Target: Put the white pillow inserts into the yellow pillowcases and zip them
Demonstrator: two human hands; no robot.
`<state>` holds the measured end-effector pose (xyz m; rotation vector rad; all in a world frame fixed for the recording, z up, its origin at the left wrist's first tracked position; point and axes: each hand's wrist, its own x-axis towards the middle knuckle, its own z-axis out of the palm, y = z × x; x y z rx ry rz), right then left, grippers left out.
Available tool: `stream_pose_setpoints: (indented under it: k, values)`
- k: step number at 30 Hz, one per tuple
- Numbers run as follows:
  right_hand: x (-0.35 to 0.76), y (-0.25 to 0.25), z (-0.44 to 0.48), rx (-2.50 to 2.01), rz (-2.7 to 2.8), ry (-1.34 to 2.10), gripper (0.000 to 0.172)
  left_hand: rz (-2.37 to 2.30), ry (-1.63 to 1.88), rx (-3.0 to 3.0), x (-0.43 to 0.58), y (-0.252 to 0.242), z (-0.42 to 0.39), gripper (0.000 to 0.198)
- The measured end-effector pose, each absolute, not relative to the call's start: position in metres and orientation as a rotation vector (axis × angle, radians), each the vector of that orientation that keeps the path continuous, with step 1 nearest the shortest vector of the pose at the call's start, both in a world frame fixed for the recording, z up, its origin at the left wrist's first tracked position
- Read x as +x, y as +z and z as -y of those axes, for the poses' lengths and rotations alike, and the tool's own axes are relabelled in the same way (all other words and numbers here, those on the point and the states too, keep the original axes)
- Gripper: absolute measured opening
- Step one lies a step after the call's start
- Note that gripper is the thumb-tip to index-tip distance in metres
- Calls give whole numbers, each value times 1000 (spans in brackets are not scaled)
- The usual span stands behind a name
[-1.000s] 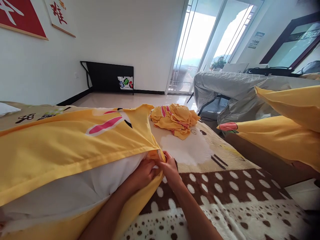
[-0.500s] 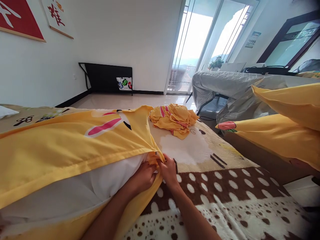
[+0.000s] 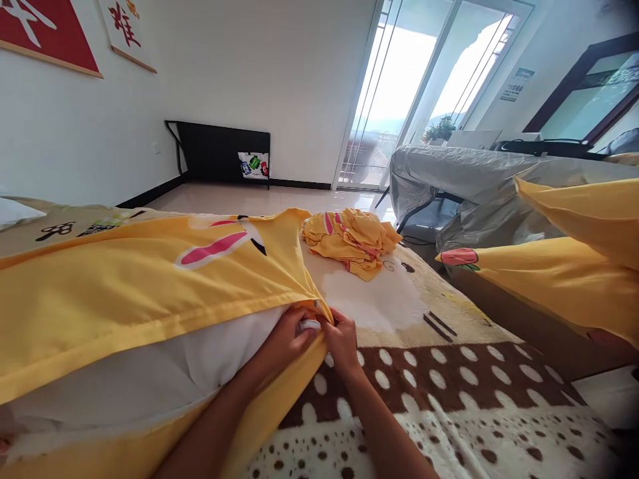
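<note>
Head view: the yellow cover lies across the patterned blanket, its long open edge gaping to show the white quilt inside. At the right-hand end of that opening, the fingers of the right hand pinch the cover's edge, while the left hand, just beside it, has its thumb and fingers closed on a small white piece. Beyond the hands, a crumpled yellow cloth sits on the blanket, just beside the cover's far right corner.
</note>
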<state>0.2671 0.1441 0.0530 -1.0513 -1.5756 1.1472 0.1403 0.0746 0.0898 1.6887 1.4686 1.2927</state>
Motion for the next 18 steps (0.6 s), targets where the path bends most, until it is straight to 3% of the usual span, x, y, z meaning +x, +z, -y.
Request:
stream_pose_setpoints:
  k: [10,18]
  values:
    - [264,53,-143,-1056,1548,1175,22,-1413,1319,1690,143,67,-87,34]
    - [260,50,-141,-1030,1586,1183,23,-1942,1354,1726,163,49,-96,25]
